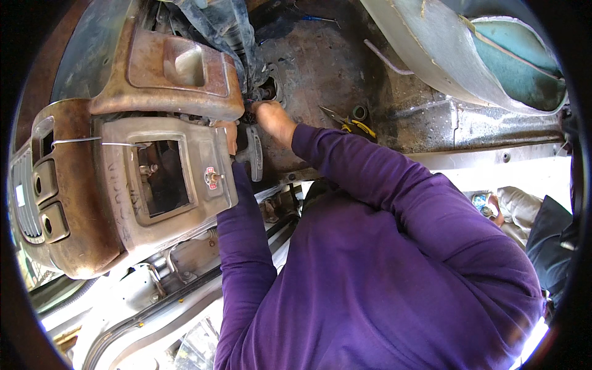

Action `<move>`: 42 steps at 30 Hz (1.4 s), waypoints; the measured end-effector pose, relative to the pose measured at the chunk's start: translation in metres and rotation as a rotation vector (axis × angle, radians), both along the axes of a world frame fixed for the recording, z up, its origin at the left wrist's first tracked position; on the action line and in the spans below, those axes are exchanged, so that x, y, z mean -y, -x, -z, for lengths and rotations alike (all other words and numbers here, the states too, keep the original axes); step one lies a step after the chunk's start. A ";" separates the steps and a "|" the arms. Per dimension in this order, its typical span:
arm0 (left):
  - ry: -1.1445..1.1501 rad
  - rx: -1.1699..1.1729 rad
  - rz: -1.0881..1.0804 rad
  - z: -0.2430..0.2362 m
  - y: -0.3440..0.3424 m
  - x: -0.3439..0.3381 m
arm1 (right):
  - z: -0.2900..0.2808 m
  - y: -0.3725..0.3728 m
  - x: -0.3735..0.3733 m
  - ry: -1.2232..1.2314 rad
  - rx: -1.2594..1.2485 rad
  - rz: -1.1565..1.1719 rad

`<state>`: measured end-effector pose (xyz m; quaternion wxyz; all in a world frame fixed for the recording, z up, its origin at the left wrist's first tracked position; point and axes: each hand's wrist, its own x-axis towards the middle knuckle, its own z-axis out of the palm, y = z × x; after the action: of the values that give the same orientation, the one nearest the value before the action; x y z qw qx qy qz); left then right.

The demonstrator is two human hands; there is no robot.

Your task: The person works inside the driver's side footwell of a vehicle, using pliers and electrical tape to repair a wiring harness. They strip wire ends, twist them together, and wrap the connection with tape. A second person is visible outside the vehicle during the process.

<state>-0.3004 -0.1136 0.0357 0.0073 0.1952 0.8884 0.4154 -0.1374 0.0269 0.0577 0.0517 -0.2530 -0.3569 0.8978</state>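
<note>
My right hand [273,118] is closed at some small dark parts, perhaps wires, beside a round opening [271,89] in the dirty metal floor [308,68]; what its fingers hold is hidden. My left hand [227,134] reaches up along the edge of the worn brown-and-grey dashboard panel [115,228], its fingers mostly hidden under it. A grey pedal or lever with a ribbed face [255,154] lies just right of that hand. Right of my right hand, yellow-handled pliers [356,126] and a small dark tape roll [360,111] rest on the floor.
A pale curved seat-like shell [431,55] fills the upper right, near a loose rod [387,57] and a blue-handled tool [317,19]. A metal door sill [431,161] crosses below. Another person's legs [515,216] show at the right, outside; door framework [154,290] is at lower left.
</note>
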 end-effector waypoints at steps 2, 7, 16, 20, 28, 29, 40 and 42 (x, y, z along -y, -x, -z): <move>0.069 0.166 0.012 -0.012 -0.005 -0.003 | 0.007 0.005 0.001 -0.031 -0.017 0.031; 0.876 -0.832 0.125 -0.026 -0.058 -0.015 | 0.026 0.023 0.000 -0.162 0.024 -0.019; 0.567 -0.662 -0.007 -0.043 -0.066 -0.033 | 0.047 0.042 0.009 -0.204 0.052 0.047; 0.465 -0.681 0.037 -0.026 -0.055 -0.025 | 0.044 0.040 0.002 -0.217 0.021 0.003; 0.282 -0.466 0.254 -0.007 -0.011 0.011 | 0.024 0.029 0.007 -0.209 -0.072 0.119; 0.271 -0.420 0.249 -0.007 -0.012 0.012 | 0.022 0.028 0.003 -0.222 -0.077 0.114; 0.304 -0.360 0.188 -0.019 -0.026 0.015 | 0.012 0.027 -0.004 -0.035 0.091 -0.026; 0.330 -0.376 0.165 -0.016 -0.029 0.015 | 0.015 0.032 0.000 0.052 0.053 -0.027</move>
<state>-0.2718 -0.1284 0.0521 -0.0922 0.3369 0.9110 0.2194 -0.1689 0.0272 0.0429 0.0235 -0.2732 -0.3380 0.9003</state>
